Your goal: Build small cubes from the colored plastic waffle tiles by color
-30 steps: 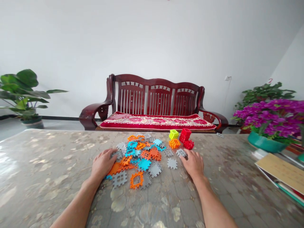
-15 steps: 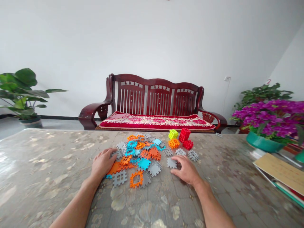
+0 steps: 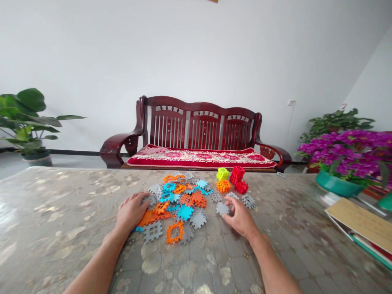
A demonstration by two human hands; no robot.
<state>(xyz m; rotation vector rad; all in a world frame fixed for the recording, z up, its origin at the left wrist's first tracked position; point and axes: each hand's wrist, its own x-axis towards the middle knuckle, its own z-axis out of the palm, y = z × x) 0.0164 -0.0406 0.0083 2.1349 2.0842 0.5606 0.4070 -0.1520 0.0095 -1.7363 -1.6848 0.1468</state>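
Note:
My left hand [image 3: 132, 212] lies at the left edge of a loose pile of toothed interlocking plastic tiles. Its fingers are stretched out over a grey tile [image 3: 151, 200] and partly cover it; nothing shows gripped in it. On the right, my right hand [image 3: 240, 217] has its thumb and forefinger about the right side of a flat grey tile [image 3: 222, 208]. Between the hands lie a blue tile [image 3: 185, 212], an orange frame tile [image 3: 174, 232] and a grey window tile [image 3: 153, 231]. Another grey tile [image 3: 248, 201] lies right of my right fingers.
Behind the tiles stand small built shapes: a yellow-green cube [image 3: 222, 174], an orange one [image 3: 223, 185] and red ones [image 3: 237, 174]. Purple flowers in a teal pot [image 3: 338, 183] and a stack of books [image 3: 361, 222] occupy the table's right side. A wooden bench [image 3: 203, 130] stands beyond.
The grey tile by my right hand has turned slightly and shifted a little. My right fingers have moved with it. My left hand stays in place over the pile.

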